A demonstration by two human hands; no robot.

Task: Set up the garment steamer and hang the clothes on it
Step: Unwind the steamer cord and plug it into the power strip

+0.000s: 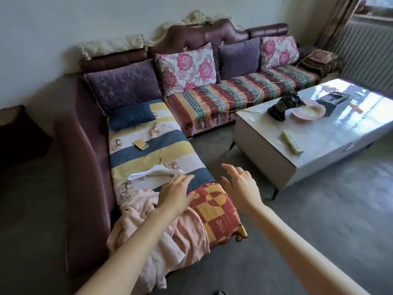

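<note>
Pink garment (148,226) lengthwise along sofa (85,167), hands (176,193) spread above

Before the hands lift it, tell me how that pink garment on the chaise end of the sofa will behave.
The pink garment will likely go floppy: it lies crumpled in soft folds. It probably sags and trails, since part already spills over the sofa's front edge. It looks thin and light, so the left hand hovering above could probably lift it alone, though it may bunch.

A sofa (89,145) runs along the wall, its chaise reaching toward the camera. On the chaise lie a phone (141,144), then a hanger (157,171) with a garment (161,226) nearer. Right of it stands a coffee table (276,167), bearing a power strip (292,142) and a bowl (308,110).
</note>
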